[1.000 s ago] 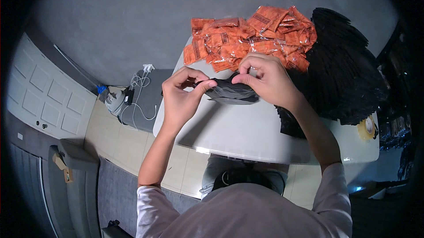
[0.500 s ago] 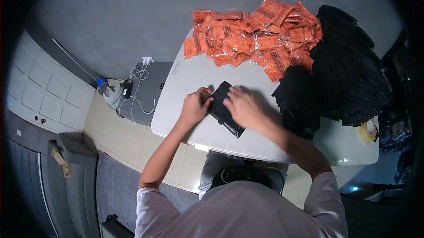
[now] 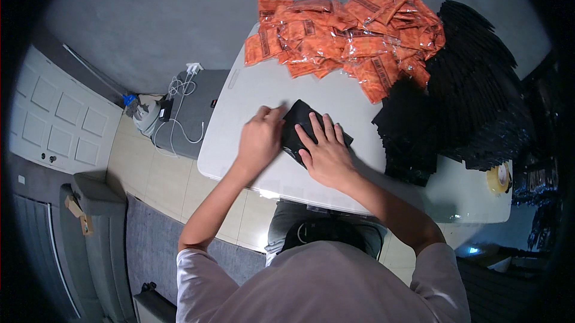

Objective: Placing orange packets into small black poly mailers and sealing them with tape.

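A black plastic mailing bag (image 3: 294, 126) lies at a slant on the white table in front of me. My right hand (image 3: 326, 152) rests palm down across it, fingers spread, covering its middle and right part. At the bag's left edge is my left hand (image 3: 260, 137), slightly blurred, its fingers curled in. Whatever is between those fingertips is hidden.
Many orange items in clear wrappers (image 3: 341, 38) are heaped at the table's far side. Fanned stacks of black bags (image 3: 473, 95) cover its right side. A tape roll (image 3: 498, 178) sits near the right edge of the white table (image 3: 230, 125). Cables (image 3: 179, 92) lie on a grey surface left.
My right hand has flattened with fingers spread over the black bag. My left hand has curled in further and turned at its left edge. The bag has turned and shifted slightly away from me.
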